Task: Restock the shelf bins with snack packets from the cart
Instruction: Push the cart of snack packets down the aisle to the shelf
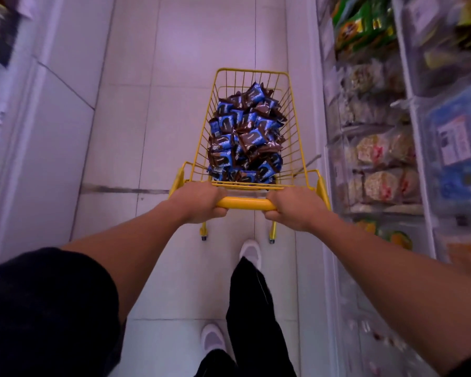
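A small yellow wire cart (297, 126) stands in the aisle straight ahead of me. It is heaped with several blue and brown snack packets (246, 137). My left hand (200, 202) grips the left end of the yellow handle bar (246, 204). My right hand (292, 208) grips the right end of the same bar. Clear shelf bins (378, 148) line the right side of the aisle, close beside the cart, holding pale bagged snacks.
A white tiled floor (174, 91) runs ahead between the two shelf rows. The left shelving (0, 77) is blurred. Green packets (362, 25) sit high on the right shelf, blue ones (462, 159) further right. My feet in white shoes (250, 253) are behind the cart.
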